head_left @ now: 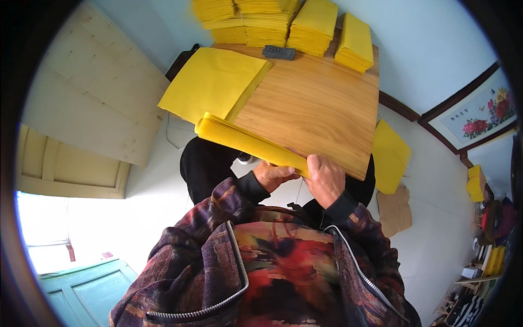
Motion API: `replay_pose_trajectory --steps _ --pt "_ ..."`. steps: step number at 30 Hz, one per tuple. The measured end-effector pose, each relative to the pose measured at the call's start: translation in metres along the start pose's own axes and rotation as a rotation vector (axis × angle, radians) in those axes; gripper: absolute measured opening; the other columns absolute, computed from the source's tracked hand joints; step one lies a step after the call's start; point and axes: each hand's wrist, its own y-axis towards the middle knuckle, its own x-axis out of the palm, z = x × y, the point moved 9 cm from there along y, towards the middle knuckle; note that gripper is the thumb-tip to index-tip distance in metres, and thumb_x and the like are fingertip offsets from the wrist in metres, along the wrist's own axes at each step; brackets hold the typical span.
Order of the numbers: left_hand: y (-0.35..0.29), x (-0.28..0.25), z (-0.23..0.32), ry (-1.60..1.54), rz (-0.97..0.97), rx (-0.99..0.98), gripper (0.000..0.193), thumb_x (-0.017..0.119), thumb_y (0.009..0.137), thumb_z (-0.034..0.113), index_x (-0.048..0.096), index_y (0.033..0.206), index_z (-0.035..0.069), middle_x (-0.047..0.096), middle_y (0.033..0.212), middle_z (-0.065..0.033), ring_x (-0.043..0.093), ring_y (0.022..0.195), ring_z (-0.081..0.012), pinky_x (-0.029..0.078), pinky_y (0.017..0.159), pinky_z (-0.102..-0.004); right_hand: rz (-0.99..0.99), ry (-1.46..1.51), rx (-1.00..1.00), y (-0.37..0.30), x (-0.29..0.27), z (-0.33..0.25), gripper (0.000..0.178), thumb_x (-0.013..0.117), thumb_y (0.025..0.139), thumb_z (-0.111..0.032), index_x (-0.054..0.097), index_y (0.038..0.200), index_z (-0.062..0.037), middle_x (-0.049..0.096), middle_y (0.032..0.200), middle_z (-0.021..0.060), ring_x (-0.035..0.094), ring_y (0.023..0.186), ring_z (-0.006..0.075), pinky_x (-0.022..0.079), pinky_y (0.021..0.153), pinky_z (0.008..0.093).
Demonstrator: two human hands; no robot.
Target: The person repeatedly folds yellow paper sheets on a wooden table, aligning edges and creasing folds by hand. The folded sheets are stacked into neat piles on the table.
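A thick bundle of yellow paper sheets (250,143) slants across the near edge of the wooden table, its many edges showing as fine lines. At its near right end, my right hand (327,179) is closed round the bundle with the thumb on top. Just left of it, my left hand (273,175) grips the lower side, fingers mostly hidden beneath. Beyond the bundle's left end lies a flat stack of large yellow sheets (215,82) on the table.
Folded yellow paper piles (311,27) line the far side of the wooden table (316,103), with a dark grey block (279,52) before them. On the floor at right are a yellow sheet (390,158) and a brown cushion (394,211). A pale wooden board (92,82) stands left.
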Motion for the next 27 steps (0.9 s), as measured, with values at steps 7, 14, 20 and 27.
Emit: replay_pose_trajectory --steps 7,14,20,27 --pt "-0.001 0.002 0.006 -0.129 -0.096 0.068 0.045 0.075 0.078 0.006 0.054 0.117 0.005 0.059 0.120 -0.0119 0.058 0.110 -0.0267 0.051 0.093 -0.0397 -0.015 0.040 -0.024 -0.001 -0.013 -0.015 0.044 0.077 0.068 -0.014 0.049 0.100 -0.0038 0.056 0.088 0.0140 0.058 0.082 0.0340 0.047 0.068 0.0429" --pt "0.001 0.001 0.008 -0.059 -0.102 0.117 0.044 0.078 0.075 0.008 0.056 0.113 0.003 0.061 0.116 -0.0120 0.058 0.111 -0.0247 0.051 0.092 -0.0357 -0.041 0.140 0.027 -0.005 -0.015 -0.019 0.051 0.074 0.072 -0.013 0.049 0.115 -0.0005 0.057 0.100 0.0161 0.057 0.092 0.0362 0.046 0.078 0.0421" --pt "-0.002 -0.002 0.007 0.032 -0.104 0.156 0.038 0.075 0.079 0.008 0.058 0.113 0.001 0.064 0.110 -0.0127 0.062 0.104 -0.0251 0.053 0.089 -0.0363 -0.070 0.311 0.054 -0.007 -0.011 -0.013 0.038 0.070 0.078 -0.016 0.053 0.109 -0.0014 0.058 0.095 0.0168 0.059 0.087 0.0365 0.048 0.071 0.0442" --pt "-0.010 -0.035 -0.026 0.067 0.133 -0.165 0.035 0.075 0.081 0.012 0.061 0.113 0.007 0.068 0.105 -0.0084 0.066 0.094 -0.0227 0.057 0.078 -0.0362 -0.371 0.643 0.199 -0.016 0.028 0.012 0.032 0.052 0.093 -0.029 0.057 0.085 0.0013 0.060 0.074 0.0214 0.059 0.072 0.0411 0.044 0.061 0.0461"
